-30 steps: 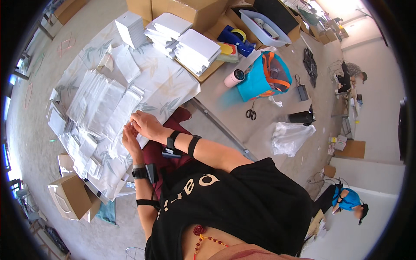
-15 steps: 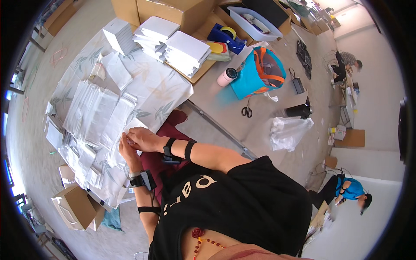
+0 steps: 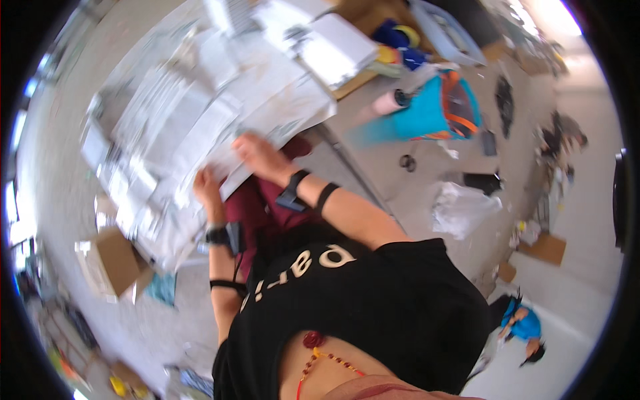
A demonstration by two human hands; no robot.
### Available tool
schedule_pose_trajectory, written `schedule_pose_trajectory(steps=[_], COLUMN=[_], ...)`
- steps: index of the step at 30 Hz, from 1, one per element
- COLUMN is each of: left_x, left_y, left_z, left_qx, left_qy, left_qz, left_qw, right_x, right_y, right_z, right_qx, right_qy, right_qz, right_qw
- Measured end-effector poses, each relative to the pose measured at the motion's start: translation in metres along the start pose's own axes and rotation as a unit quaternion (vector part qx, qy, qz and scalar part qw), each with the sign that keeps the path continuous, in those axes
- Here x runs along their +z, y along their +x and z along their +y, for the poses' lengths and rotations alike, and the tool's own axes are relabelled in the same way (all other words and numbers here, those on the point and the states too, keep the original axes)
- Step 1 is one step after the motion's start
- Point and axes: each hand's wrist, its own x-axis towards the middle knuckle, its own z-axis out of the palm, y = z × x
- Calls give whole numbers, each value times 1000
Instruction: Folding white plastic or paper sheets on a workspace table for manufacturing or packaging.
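Observation:
Over the near edge of the table, my left hand [image 3: 209,189] is raised beside the pale plastic bags. My right hand [image 3: 261,159] is farther to the right and a little higher, with a gap between the two. Both hands are smeared by motion, and their fingers seem bent. Something whitish [image 3: 227,163] shows between them; the blur hides what it is and whether either hand grips it. Beyond my left hand lies a row of overlapping clear-white plastic bags [image 3: 160,117]. A stack of white flat boxes [image 3: 340,47] is at the far side.
A pink bottle [image 3: 385,104] and a turquoise bag [image 3: 427,110] are to the right, with scissors [image 3: 407,163] and a crumpled plastic bag [image 3: 463,208] nearer. A blue tape dispenser [image 3: 413,59] lies behind. An open cardboard box [image 3: 110,263] stands lower left. Another person [image 3: 523,323] is at right.
My hands were close together at a white piece and are now apart, the right one farther up and right. The whole view has shifted and blurred.

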Motion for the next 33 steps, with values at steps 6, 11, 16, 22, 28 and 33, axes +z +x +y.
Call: schedule_pose_trajectory(steps=[6, 11, 16, 22, 28, 33], left_x=[-4, -3, 0, 4, 6, 6], left_y=[-13, -19, -24, -23, -22, -16], left_z=[28, 42, 52, 53, 54, 48], left_qx=[-10, 25, 31, 43, 43, 39], left_qy=[47, 101, 135, 125, 129, 137], left_qz=[-2, 12, 33, 27, 17, 8], left_qw=[999, 995, 990, 991, 991, 990], right_x=[-21, -18, -11, -7, -8, -3], right_y=[9, 9, 11, 23, 37, 40], right_z=[23, 39, 35, 31, 29, 34], right_qx=[83, 76, 58, 49, -10, -33], right_qy=[-22, -48, -42, -43, -96, -107], right_qz=[88, 77, 48, 10, -31, -53], right_qw=[992, 993, 996, 998, 995, 992])
